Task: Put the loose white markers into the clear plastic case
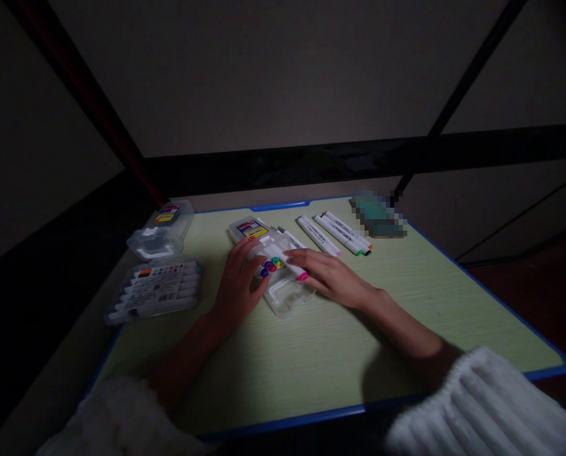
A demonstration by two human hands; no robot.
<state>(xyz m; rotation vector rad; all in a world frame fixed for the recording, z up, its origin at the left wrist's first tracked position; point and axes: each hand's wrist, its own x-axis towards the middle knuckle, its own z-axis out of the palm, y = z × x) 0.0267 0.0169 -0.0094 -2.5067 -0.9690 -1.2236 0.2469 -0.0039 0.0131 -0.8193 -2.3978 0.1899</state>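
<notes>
Our loosely curled left hand [237,278] grips a case [283,309] of markers [272,265]; our right hand [337,275] pinches a pink pen [296,271]. Left on the table [406,297] sits a filled box [159,288], a wall [287,82] beyond.

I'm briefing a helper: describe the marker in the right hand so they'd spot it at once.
On the pale green, blue-edged table, find the open clear case near its middle. A white marker slants over it, held in the right hand. Its bright pink end sets it apart from the blue-, red- and green-ended markers clustered beside it.
</notes>
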